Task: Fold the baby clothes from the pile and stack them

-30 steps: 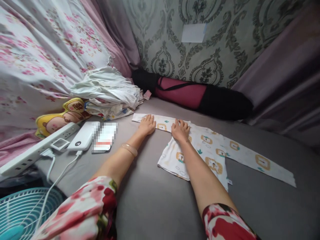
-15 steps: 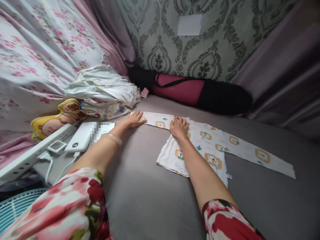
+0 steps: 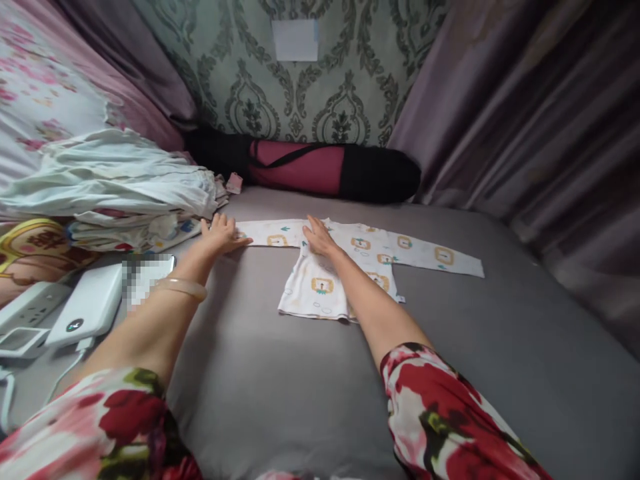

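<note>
My left hand (image 3: 220, 235) lies over the end of one sleeve of a white long-sleeved shirt (image 3: 370, 253), palm down, fingers apart and thumb out along the cloth; the cuff is hidden beneath it. My right hand (image 3: 319, 238) rests on the same shirt where that sleeve meets the body, thumb parted from the fingers, not clamped on anything that I can see. How hard either hand presses, I cannot tell.

The shirt, printed with orange lion faces and green leaves, is spread flat on the grey bed (image 3: 280, 373), toward its far edge, with the other sleeve reaching out toward the bed's right edge. My right forearm crosses the body of the shirt, and a bangle (image 3: 183, 288) circles my left one.

Along the far edge, against the patterned wall, lies a long black and dark pink bag (image 3: 300, 167). At the far left corner sits a pile of clothes (image 3: 125, 177), just beside my left hand. Nearer me, along the left side, are a yellow plush toy (image 3: 37, 257), a power strip (image 3: 35, 303) and a white power bank (image 3: 87, 307) with its cable plugged in
</note>
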Available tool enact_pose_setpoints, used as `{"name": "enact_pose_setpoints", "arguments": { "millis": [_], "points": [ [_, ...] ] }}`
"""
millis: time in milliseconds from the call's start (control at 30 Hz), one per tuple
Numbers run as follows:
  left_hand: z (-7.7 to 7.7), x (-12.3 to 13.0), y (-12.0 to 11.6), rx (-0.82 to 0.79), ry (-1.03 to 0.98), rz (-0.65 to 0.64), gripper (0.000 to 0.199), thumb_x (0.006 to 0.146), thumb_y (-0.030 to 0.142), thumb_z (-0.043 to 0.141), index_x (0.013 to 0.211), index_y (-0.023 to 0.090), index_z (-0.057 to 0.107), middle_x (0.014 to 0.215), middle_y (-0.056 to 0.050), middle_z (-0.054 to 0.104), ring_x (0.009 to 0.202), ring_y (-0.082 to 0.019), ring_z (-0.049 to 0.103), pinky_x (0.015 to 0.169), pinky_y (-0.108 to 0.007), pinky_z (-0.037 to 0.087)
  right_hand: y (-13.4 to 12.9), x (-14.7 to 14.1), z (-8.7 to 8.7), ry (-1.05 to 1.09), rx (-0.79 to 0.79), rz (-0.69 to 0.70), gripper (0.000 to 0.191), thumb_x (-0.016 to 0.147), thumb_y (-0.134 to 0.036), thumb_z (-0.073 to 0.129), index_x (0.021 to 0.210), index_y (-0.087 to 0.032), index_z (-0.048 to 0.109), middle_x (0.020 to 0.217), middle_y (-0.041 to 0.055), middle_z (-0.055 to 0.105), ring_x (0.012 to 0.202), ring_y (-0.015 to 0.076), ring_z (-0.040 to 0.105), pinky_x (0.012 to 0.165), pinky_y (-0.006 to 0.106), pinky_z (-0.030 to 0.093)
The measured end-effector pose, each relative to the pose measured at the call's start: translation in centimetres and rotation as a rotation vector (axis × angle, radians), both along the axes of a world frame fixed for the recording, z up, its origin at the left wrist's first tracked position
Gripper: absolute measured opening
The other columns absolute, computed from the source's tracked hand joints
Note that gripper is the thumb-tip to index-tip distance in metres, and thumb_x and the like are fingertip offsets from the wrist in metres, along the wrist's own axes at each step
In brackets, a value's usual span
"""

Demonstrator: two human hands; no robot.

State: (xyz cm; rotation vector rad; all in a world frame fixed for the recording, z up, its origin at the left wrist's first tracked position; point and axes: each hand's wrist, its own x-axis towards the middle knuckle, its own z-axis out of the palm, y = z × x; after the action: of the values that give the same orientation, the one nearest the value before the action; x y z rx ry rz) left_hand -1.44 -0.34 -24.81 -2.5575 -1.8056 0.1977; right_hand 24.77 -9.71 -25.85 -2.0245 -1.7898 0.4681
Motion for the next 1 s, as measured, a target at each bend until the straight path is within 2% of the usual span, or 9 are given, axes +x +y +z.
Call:
{"name": "enact_pose_setpoints", "arguments": {
  "millis": [67,133,267,400,567,667,767,900,1000],
  "points": [
    [1.0,1.0,-2.5,0.105,-0.095,0.055,0.084,0.085,0.072,0.041,0.141,0.009,0.043,0.148,-0.026,0.040,0.140,-0.042,0.028,0.110,-0.057,0.023,-2.3,1.1,1.4,0.024,0.008,0.043,0.056,0.100,-0.029,0.031,0.152,-0.011,0.031,0.158,0.0117,0.031,0.145,0.0189,0.026,0.117,0.033,0.023],
    [1.9,2.2,-5.0,0.118,-0.203,0.084,0.074,0.086,0.067,0.042,0.134,0.012,0.052,0.141,-0.022,0.049,0.133,-0.039,0.038,0.106,-0.051,0.030,-5.4,2.2,2.3,-0.013,0.026,0.095,0.058,0.097,-0.026,0.034,0.153,-0.012,0.030,0.159,0.0112,0.028,0.147,0.0197,0.023,0.118,0.036,0.021],
    [2.8,5.1,-9.1,-0.087,-0.400,0.028,0.049,0.084,0.057,0.046,0.102,0.017,0.069,0.100,-0.012,0.070,0.101,-0.029,0.060,0.083,-0.033,0.044,-12.4,4.6,2.9,-0.120,-0.023,0.153,0.061,0.094,-0.022,0.039,0.154,-0.015,0.030,0.160,0.0102,0.027,0.147,0.0225,0.023,0.118,0.039,0.022],
    [1.2,7.1,-11.2,-0.304,-0.474,-0.053,0.041,0.080,0.052,0.048,0.074,0.017,0.068,0.067,-0.004,0.064,0.069,-0.019,0.058,0.059,-0.026,0.036,-18.0,7.5,2.4,-0.200,-0.004,0.068,0.054,0.090,-0.018,0.044,0.144,-0.018,0.047,0.150,0.0100,0.044,0.139,0.0227,0.039,0.113,0.037,0.032],
    [-1.4,6.5,-12.7,-0.354,-0.434,-0.094,0.044,0.072,0.060,0.054,0.070,0.019,0.068,0.064,-0.005,0.063,0.063,-0.018,0.055,0.056,-0.026,0.033,-23.5,11.9,1.2,-0.088,0.022,-0.285,0.037,0.093,-0.022,0.045,0.123,-0.017,0.063,0.113,0.0086,0.070,0.101,0.0192,0.064,0.088,0.029,0.047],
    [-1.1,5.7,-14.3,-0.371,-0.402,-0.099,0.045,0.069,0.063,0.056,0.071,0.019,0.068,0.064,-0.004,0.064,0.062,-0.018,0.056,0.056,-0.026,0.034,-25.9,13.2,0.2,-0.050,-0.070,-0.374,0.026,0.093,-0.030,0.049,0.101,-0.019,0.070,0.092,0.0051,0.073,0.083,0.0173,0.065,0.073,0.025,0.045],
    [0.3,5.6,-16.2,-0.381,-0.381,-0.073,0.043,0.067,0.061,0.057,0.070,0.019,0.066,0.064,-0.004,0.064,0.062,-0.019,0.056,0.055,-0.027,0.035,-27.1,12.4,-0.4,-0.066,-0.154,-0.406,0.026,0.091,-0.042,0.053,0.088,-0.022,0.069,0.082,0.0025,0.071,0.074,0.0167,0.064,0.063,0.025,0.039],
    [1.7,6.2,-17.8,-0.395,-0.410,-0.026,0.040,0.065,0.058,0.057,0.069,0.019,0.063,0.060,-0.002,0.061,0.061,-0.019,0.056,0.054,-0.027,0.034,-27.2,9.8,0.1,-0.155,-0.184,-0.442,0.031,0.087,-0.052,0.057,0.090,-0.023,0.067,0.089,0.0048,0.071,0.081,0.0200,0.064,0.062,0.026,0.036],
    [1.7,6.4,-18.2,-0.371,-0.460,0.014,0.037,0.064,0.056,0.058,0.070,0.019,0.060,0.059,-0.001,0.058,0.061,-0.019,0.056,0.054,-0.026,0.035,-27.1,8.3,0.9,-0.191,-0.189,-0.394,0.022,0.089,-0.043,0.057,0.092,-0.023,0.066,0.097,0.0057,0.070,0.088,0.0203,0.063,0.065,0.026,0.036]
  ]
}}
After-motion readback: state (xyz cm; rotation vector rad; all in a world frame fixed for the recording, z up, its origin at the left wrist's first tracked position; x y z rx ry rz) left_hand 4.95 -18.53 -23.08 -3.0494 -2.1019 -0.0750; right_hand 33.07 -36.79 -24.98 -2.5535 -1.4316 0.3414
